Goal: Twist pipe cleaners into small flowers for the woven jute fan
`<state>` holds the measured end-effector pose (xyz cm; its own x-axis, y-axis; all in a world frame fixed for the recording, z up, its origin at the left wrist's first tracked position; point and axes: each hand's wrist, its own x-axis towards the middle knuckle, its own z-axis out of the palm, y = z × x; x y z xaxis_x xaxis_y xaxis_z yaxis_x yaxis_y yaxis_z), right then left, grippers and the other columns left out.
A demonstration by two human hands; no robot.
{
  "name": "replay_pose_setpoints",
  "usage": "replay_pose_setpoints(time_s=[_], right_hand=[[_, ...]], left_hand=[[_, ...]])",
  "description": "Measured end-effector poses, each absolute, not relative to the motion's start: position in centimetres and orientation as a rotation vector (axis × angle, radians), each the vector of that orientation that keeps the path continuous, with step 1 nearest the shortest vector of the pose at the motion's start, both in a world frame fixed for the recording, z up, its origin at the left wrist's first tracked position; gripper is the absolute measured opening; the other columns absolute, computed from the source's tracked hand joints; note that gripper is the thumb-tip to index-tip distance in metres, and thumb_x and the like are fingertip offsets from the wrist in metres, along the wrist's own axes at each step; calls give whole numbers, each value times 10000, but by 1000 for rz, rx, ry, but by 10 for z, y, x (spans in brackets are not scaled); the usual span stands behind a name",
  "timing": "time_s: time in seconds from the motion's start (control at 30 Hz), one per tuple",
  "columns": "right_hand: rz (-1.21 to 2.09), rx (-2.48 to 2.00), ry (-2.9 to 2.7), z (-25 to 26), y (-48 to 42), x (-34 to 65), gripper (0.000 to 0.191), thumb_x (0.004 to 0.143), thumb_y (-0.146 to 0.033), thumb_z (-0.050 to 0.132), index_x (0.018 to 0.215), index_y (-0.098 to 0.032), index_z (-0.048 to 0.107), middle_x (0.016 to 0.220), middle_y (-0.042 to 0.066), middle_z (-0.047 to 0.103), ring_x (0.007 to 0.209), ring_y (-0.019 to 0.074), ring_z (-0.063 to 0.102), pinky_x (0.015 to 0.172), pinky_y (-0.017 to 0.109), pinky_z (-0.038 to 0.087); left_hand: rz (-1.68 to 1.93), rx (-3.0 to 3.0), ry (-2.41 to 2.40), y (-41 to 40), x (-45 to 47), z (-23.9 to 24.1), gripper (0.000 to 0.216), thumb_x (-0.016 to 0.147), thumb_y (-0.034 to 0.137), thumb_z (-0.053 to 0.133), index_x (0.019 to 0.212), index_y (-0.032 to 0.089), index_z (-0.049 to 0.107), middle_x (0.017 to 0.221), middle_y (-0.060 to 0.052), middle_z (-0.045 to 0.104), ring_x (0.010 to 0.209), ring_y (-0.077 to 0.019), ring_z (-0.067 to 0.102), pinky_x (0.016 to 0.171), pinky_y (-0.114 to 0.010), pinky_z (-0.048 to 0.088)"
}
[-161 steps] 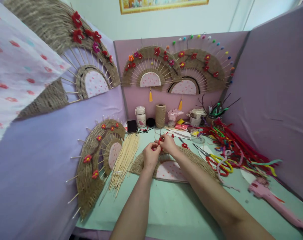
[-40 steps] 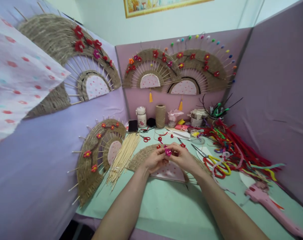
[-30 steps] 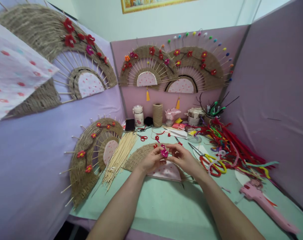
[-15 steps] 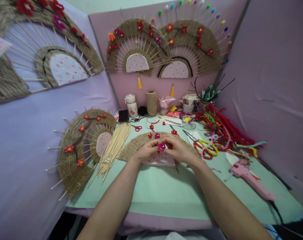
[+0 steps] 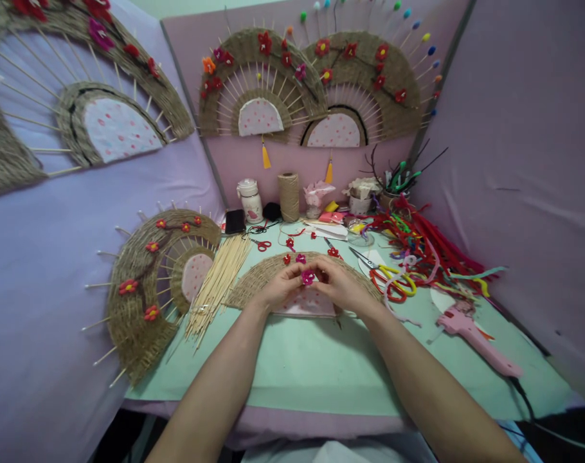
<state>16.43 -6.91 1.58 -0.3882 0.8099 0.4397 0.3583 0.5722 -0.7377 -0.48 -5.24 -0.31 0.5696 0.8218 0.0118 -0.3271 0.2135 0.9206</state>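
Note:
A small magenta pipe-cleaner flower [image 5: 307,277] is pinched between the fingertips of my left hand [image 5: 281,287] and my right hand [image 5: 339,283]. Both hands are closed on it, above a half-round twine-woven fan [image 5: 254,280] lying on the table. The fan's pale, pink-spotted centre [image 5: 306,305] shows below my fingers. Beyond my hands, a red flower [image 5: 287,258] and another magenta flower [image 5: 301,258] sit at the fan's top edge. A further red flower [image 5: 333,253] lies near my right hand. My hands cover part of the fan.
Left of the fan lie thin wooden sticks [image 5: 218,283] and a finished fan [image 5: 143,302]. To the right are yellow-handled scissors [image 5: 398,278], a heap of pipe cleaners [image 5: 418,238] and a pink glue gun [image 5: 480,341] with a cord. A twine spool [image 5: 288,197] stands behind.
The whole view has shifted slightly, so things appear a little further left. Both hands keep hold of the magenta flower in nearly the same place over the fan.

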Motion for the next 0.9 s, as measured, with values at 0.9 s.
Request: replay_pose_setpoints(time_s=[0.9], right_hand=[[402, -999, -1811, 14, -71, 151, 86, 816, -177, 537, 773, -198, 608, 805, 35, 599, 785, 165, 552, 726, 298, 422]], left_hand=[[1408, 1625, 908, -48, 5, -8, 103, 767, 279, 602, 749, 181, 626, 800, -32, 560, 818, -168, 495, 774, -258, 375]])
